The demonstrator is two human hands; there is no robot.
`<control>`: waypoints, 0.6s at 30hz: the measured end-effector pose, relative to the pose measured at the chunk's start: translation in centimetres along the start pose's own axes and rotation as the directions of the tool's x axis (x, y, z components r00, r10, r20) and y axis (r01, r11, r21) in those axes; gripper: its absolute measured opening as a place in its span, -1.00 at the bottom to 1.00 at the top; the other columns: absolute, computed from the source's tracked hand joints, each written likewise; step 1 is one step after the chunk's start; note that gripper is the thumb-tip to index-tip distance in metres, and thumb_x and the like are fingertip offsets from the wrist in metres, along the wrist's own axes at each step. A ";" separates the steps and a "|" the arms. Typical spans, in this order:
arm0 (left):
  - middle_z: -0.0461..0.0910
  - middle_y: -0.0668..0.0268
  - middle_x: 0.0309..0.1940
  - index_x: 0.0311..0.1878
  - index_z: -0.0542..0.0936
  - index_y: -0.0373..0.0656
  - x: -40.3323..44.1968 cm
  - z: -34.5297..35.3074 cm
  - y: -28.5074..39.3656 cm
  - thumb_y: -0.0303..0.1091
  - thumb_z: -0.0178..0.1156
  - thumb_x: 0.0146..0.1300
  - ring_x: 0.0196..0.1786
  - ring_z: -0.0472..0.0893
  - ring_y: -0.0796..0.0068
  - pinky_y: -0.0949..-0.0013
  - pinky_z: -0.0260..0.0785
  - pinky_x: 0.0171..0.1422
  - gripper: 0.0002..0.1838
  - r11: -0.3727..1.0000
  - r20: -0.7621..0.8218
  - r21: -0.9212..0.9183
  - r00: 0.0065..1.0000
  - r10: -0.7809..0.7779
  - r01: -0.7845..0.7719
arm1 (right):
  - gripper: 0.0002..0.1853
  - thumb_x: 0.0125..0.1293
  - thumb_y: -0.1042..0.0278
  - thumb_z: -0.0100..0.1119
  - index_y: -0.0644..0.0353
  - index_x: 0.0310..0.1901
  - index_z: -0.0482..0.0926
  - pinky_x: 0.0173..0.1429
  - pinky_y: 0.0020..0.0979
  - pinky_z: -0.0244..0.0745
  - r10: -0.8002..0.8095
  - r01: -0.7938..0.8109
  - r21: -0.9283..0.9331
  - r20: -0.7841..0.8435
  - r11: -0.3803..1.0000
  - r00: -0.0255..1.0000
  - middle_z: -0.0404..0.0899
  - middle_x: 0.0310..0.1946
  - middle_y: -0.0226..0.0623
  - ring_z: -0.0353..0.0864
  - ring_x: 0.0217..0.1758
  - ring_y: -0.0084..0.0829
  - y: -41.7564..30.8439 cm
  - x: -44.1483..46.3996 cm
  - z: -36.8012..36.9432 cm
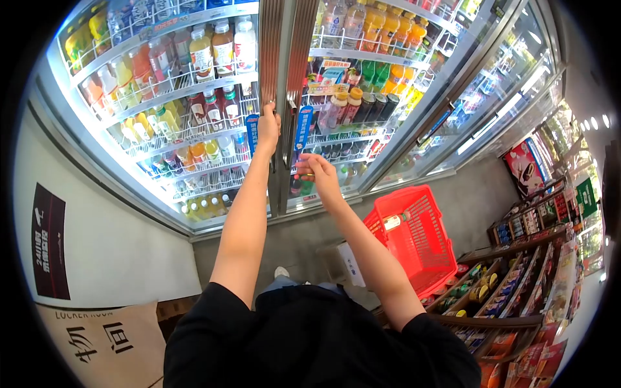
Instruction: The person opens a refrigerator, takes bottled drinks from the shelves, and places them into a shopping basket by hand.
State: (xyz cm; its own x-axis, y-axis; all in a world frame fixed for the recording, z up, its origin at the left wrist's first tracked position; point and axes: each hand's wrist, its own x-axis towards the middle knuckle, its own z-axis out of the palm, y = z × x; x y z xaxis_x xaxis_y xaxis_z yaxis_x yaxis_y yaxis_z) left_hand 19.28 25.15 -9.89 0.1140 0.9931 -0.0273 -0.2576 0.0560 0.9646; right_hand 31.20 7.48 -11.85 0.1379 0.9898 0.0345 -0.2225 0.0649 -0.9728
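My left hand [269, 128] is closed around the handle of the left glass door [200, 152] of a drinks fridge, at the middle of the two door frames. My right hand [317, 173] hovers lower down, in front of the right glass door [349, 139]. Its fingers are loosely bent and apart, with nothing visible in them. A red plastic basket [432, 242] lies to the right, partly behind my right forearm. Inside it is a bottle [396, 221] with a pale label. Blue vertical labels [303, 129] are stuck beside the handles.
Lit fridge shelves hold rows of bottled drinks [207, 107]. To the right stands a snack rack [504, 291] close to the basket. A white box [351, 264] is on the grey floor [479, 187] near my feet. A white wall panel [97, 213] is at left.
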 end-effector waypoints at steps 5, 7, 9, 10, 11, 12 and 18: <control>0.08 0.52 -0.83 -0.77 0.15 0.05 -3.1 0.1 -0.4 0.17 -0.17 0.40 -0.76 0.10 0.56 0.38 -0.09 -0.60 -0.37 0.999 -0.048 0.042 0.999 0.022 -0.020 | -0.67 0.54 0.16 -0.07 0.18 0.07 0.59 -0.11 -0.55 0.46 -0.028 0.028 -0.020 0.014 0.999 1.000 0.70 -0.14 -0.34 0.63 -0.16 -0.59 -1.8 -1.1 -1.0; 0.06 0.53 -0.83 -0.77 0.12 0.06 -5.3 -0.2 -0.9 0.17 -0.17 0.40 -0.76 0.08 0.57 0.39 -0.11 -0.59 -0.37 0.999 -0.026 0.019 0.999 0.030 -0.030 | -0.67 0.54 0.16 -0.07 0.18 0.07 0.59 -0.12 -0.56 0.45 -0.029 0.030 -0.022 0.019 0.999 0.999 0.70 -0.15 -0.34 0.62 -0.16 -0.60 -2.0 -1.4 -1.6; 0.01 0.54 -0.82 -0.76 0.07 0.07 -8.3 -0.6 -1.2 0.17 -0.17 0.40 -0.74 0.04 0.60 0.40 -0.13 -0.58 -0.37 1.000 0.014 -0.012 1.000 0.025 -0.025 | -0.66 0.54 0.14 -0.06 0.20 0.07 0.58 -0.12 -0.57 0.45 -0.037 0.037 0.010 0.019 0.999 0.999 0.69 -0.15 -0.32 0.61 -0.15 -0.61 -1.5 -2.0 -2.0; 0.01 0.54 -0.81 -0.76 0.08 0.07 -9.9 -0.9 -1.3 0.17 -0.17 0.40 -0.74 0.03 0.60 0.42 -0.11 -0.56 -0.37 0.999 0.037 -0.019 0.999 0.028 -0.028 | -0.61 0.55 0.11 -0.07 0.24 0.13 0.53 -0.02 -0.47 0.52 -0.041 0.040 0.008 0.053 0.999 0.998 0.67 -0.08 -0.24 0.63 -0.07 -0.50 -1.7 -2.5 -2.0; 0.02 0.54 -0.81 -0.76 0.08 0.07 -11.4 -1.2 -1.2 0.17 -0.16 0.40 -0.74 0.04 0.61 0.42 -0.10 -0.55 -0.37 0.999 0.048 -0.019 0.998 0.029 -0.028 | -0.61 0.55 0.10 -0.07 0.24 0.13 0.54 -0.02 -0.46 0.52 -0.047 0.046 0.010 0.057 0.999 0.997 0.67 -0.08 -0.24 0.64 -0.08 -0.49 -2.0 -3.2 -1.9; 0.03 0.54 -0.81 -0.76 0.09 0.07 -12.8 -1.5 -1.2 0.16 -0.16 0.40 -0.73 0.04 0.61 0.43 -0.08 -0.55 -0.38 0.999 0.056 -0.021 0.998 0.032 -0.031 | -0.61 0.54 0.10 -0.06 0.24 0.13 0.54 -0.02 -0.46 0.52 -0.054 0.053 0.010 0.064 0.999 0.996 0.67 -0.08 -0.23 0.64 -0.08 -0.49 -2.2 -3.9 -1.7; 0.10 0.51 -0.80 -0.76 0.14 0.02 -22.6 -2.3 -0.2 0.12 -0.11 0.40 -0.70 0.11 0.59 0.42 -0.05 -0.53 -0.38 0.999 -0.112 -0.037 0.993 0.031 -0.035 | -0.63 0.52 0.15 -0.03 0.24 0.13 0.55 -0.03 -0.50 0.52 -0.085 0.082 0.026 0.124 0.996 0.989 0.68 -0.08 -0.25 0.64 -0.11 -0.53 -2.5 -7.6 -0.8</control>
State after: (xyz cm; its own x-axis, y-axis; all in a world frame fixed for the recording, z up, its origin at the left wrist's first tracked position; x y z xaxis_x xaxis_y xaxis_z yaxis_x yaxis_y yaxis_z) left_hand 14.51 2.98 -10.06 -0.0020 0.9996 -0.0265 -0.2968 0.0247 0.9546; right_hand 31.49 -0.34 -9.83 0.0355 0.9888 0.1450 -0.2355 0.1492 -0.9603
